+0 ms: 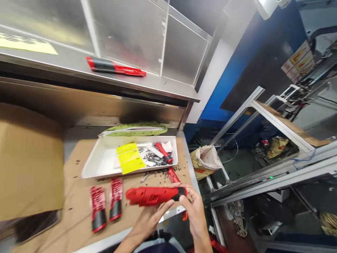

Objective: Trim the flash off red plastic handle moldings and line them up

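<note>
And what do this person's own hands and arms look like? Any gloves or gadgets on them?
The left hand and right hand are ordinary bare human hands: no gloves, cables or markings that I can see. No sleeves show on the visible forearms. Rings are too small to tell.

Red casing (158, 195), black band (181, 192) near end, held crosswise.

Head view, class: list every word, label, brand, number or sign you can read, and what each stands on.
No text reads clearly.
Yellow sheet in white tray: print too small.
Yellow strip on shelf: marks blurred.
Triangle signs at right: wording blurred.
</note>
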Demonstrator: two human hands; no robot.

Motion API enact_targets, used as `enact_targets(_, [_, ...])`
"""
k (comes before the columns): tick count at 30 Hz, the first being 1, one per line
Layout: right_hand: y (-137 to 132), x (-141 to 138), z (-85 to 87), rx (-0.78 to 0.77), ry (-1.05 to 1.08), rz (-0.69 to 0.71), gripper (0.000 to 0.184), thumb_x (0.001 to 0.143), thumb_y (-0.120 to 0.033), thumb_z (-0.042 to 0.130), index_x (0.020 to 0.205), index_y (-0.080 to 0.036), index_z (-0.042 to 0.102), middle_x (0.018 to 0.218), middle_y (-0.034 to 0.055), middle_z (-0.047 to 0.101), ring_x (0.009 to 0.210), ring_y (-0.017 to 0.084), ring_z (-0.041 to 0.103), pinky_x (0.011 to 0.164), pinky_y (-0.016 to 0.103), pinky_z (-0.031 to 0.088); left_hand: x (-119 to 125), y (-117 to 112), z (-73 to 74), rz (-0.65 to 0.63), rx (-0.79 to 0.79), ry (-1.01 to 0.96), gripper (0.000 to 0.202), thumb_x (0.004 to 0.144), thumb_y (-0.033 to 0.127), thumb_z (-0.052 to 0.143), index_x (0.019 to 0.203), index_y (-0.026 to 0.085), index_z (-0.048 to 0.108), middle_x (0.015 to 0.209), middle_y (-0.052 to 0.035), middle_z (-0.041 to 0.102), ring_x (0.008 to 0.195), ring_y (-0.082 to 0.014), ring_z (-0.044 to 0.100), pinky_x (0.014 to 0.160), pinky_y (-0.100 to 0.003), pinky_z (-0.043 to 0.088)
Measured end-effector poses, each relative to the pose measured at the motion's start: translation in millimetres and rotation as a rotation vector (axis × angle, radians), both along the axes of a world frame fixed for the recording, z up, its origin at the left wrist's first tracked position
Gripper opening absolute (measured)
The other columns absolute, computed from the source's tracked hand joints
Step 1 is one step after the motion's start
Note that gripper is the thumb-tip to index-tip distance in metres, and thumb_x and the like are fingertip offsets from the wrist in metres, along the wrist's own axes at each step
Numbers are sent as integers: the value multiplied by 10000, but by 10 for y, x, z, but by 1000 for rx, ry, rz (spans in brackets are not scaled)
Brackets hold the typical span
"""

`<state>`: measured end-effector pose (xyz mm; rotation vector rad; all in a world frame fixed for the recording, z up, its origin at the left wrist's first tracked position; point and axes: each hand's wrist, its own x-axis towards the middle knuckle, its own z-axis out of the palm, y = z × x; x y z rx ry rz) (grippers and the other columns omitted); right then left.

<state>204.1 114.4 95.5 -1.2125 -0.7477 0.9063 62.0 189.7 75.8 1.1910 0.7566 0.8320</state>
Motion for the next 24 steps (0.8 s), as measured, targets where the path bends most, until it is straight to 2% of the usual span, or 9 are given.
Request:
enact_targets(3, [-37, 42, -32, -10, -83, 22, 341, 820, -520, 728, 944, -203, 748, 1201, 109, 696, 1107, 272, 654, 969, 369, 507, 43, 83, 192, 1, -106, -73, 652, 643, 670, 835, 1104, 212, 774, 1107, -117, 780, 1266, -370, 609, 1184, -497, 410])
enact_targets(5, [-49, 51, -51, -44, -217, -63, 366, 863, -547, 674, 759, -198, 709, 1174, 113, 701, 1083, 269, 657, 944, 363, 500, 25, 119, 225, 30, -234, -195, 728, 626, 648, 864, 1183, 197, 730, 1180, -127, 757, 1271, -369, 608, 1151, -504, 450])
enact_targets(7, [-50, 31, -62, -59, -349, -175, 417, 906, -546, 614, 687, -200, 693, 1164, 118, 705, 1099, 273, 650, 964, 377, 482, -19, 123, 220, 43, -334, -283, 725, 645, 574, 894, 1230, 195, 695, 1216, -128, 744, 1261, -347, 622, 1129, -478, 475])
enact_targets(9, [-42, -20, -66, -38, -431, -214, 374, 918, -522, 608, 745, -215, 735, 1207, 118, 695, 1171, 283, 622, 1019, 405, 457, -57, 106, 205, 45, -388, -334, 734, 652, 517, 914, 1258, 183, 671, 1210, -139, 745, 1260, -331, 627, 1137, -455, 467])
enact_targets(11, [-31, -97, -72, 5, -434, -178, 316, 918, -506, 619, 869, -236, 776, 1284, 116, 670, 1266, 292, 571, 1089, 436, 423, -66, 84, 182, 60, -418, -373, 789, 626, 504, 934, 1280, 165, 653, 1203, -159, 745, 1259, -342, 626, 1134, -469, 467])
enact_targets(14, [-11, -235, -114, 28, -283, -60, 368, 918, -534, 621, 1088, -246, 777, 1410, 123, 595, 1373, 308, 487, 1177, 486, 357, -37, 56, 108, 81, -419, -395, 826, 623, 500, 937, 1310, 159, 632, 1228, -175, 731, 1247, -358, 631, 1120, -499, 476])
enact_targets(18, [17, -366, -226, -3, -89, 59, 483, 919, -567, 613, 1259, -238, 711, 1481, 122, 528, 1435, 311, 414, 1232, 507, 287, -6, 25, 4, 69, -362, -374, 787, 646, 500, 922, 1309, 188, 637, 1229, -154, 733, 1243, -343, 637, 1109, -468, 485])
enact_targets(20, [37, -380, -262, 2, -142, 49, 482, 920, -554, 616, 1273, -237, 702, 1471, 122, 534, 1452, 312, 386, 1238, 515, 268, -12, 15, 16, 45, -351, -351, 758, 649, 512, 917, 1284, 193, 651, 1217, -150, 738, 1229, -340, 648, 1099, -458, 492])
enact_targets(24, [78, -315, -255, 108, -481, -78, 299, 908, -459, 658, 1089, -250, 771, 1396, 125, 583, 1441, 332, 380, 1200, 539, 300, -39, 45, 165, 2, -392, -310, 664, 668, 519, 908, 1192, 178, 685, 1170, -152, 757, 1209, -328, 662, 1102, -463, 484])
